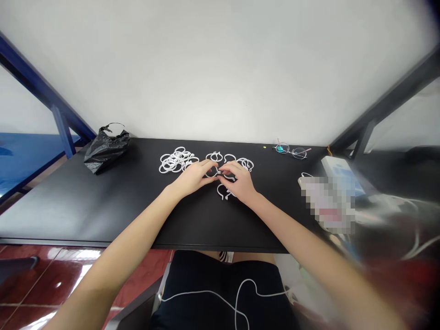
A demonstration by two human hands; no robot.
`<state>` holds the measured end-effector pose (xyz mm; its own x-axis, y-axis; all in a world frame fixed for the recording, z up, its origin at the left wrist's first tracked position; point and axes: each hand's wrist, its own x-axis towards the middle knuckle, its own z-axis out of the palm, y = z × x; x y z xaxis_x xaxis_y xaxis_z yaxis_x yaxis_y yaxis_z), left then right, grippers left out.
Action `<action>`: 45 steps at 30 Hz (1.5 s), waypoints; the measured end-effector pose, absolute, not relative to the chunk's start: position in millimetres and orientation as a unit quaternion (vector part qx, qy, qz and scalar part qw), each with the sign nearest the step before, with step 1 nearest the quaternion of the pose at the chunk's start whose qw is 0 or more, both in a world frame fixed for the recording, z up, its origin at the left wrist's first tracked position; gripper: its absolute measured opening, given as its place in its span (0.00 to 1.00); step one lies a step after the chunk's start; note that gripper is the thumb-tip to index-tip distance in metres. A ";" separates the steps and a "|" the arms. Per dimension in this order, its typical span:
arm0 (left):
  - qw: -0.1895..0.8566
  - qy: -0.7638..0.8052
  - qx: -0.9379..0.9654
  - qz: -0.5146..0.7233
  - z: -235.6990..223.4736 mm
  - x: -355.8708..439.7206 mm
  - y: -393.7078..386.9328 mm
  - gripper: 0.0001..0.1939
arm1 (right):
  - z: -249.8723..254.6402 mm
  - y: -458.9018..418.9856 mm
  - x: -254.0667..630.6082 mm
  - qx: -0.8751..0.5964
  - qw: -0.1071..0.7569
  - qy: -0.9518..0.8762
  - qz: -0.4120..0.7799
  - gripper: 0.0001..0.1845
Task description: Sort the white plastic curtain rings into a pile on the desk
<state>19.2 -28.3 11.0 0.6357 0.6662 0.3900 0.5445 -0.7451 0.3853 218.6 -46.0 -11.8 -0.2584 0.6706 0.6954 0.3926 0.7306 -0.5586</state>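
Observation:
My left hand (192, 178) and my right hand (239, 182) meet at the middle of a black desk (85, 206), their fingertips pinching a white plastic curtain ring (212, 172) between them. The fingers hide much of that ring. A loose heap of similar rings (177, 160) lies left of my left hand. Several separate rings (214, 156) sit just beyond my fingers, and another small group (245, 164) lies beyond my right hand. One more ring (223, 191) lies under my right hand's fingers.
A black plastic bag (106, 150) stands at the desk's far left, with glasses (290, 151) at the back right. A pixelated patch (326, 204) covers something near a white box (340, 176) on the right. Dark blue frame bars (44, 87) rise at the left.

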 end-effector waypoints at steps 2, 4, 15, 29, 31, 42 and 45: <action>0.125 0.338 0.895 0.262 11.1 19.6 -29.2 0.15 | -13.2 -45.4 218.9 -0.343 0.500 -0.782 0.146 0.05; 0.133 0.339 0.895 0.258 11.0 20.0 -29.9 0.15 | -13.9 -44.9 218.8 -0.346 0.501 -0.780 0.149 0.04; 0.169 0.335 0.895 0.242 12.1 22.2 -32.3 0.11 | -3.9 -43.2 223.3 -0.324 0.488 -0.784 0.206 0.06; 0.057 0.393 0.875 0.275 17.7 16.1 -27.5 0.14 | -8.1 -45.7 219.4 -0.368 0.509 -0.755 0.188 0.04; 0.031 0.457 0.842 0.284 19.9 7.4 -22.3 0.14 | -7.4 -46.5 219.6 -0.378 0.506 -0.752 0.187 0.04; -0.008 0.561 0.796 0.226 16.1 -16.9 -6.0 0.12 | -9.6 -46.6 220.6 -0.360 0.497 -0.766 0.190 0.04; -0.007 0.574 0.788 0.222 15.6 -16.4 -6.6 0.15 | -10.3 -45.6 220.4 -0.374 0.492 -0.765 0.180 0.04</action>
